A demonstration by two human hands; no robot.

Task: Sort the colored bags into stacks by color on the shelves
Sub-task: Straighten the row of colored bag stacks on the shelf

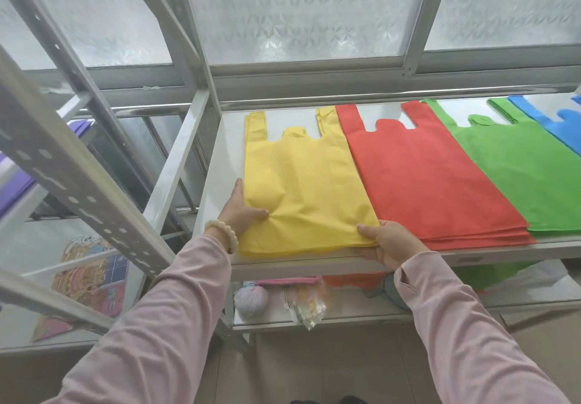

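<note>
Head cam was looking down at a white metal shelf (211, 183) in front of a frosted window (301, 10). Far left, on a neighbouring rack, there was some purple material (12, 180), couldn't tell if it was bags. Lower down sat a colourful printed sheet (91, 274).

The left hand (242, 211), with a pale bead bracelet (221, 230) on the wrist, was at the left edge of the yellow bags (298, 189). Its thumb was pressed on top, puckering the fabric, and its fingers were tucked under the top layer, so it was pinching it. That yellow stack lay flat at the left end of the shelf, handles toward the window, front edge right at the shelf lip. The right hand (390, 243) had the stack's front right corner, thumb on top and fingers curled underneath.

Next along, the red bags (424, 177) sat just beside the yellow, edges touching or nearly so. The green bags (518, 177) overlapped the red stack's right side, and the blue bags (559, 126) lay on the green's far corner, cut off by the frame.

On the lower shelf under the yellow stack were a pale ball of yarn (251, 299) and a clear plastic packet (308, 306).
</note>
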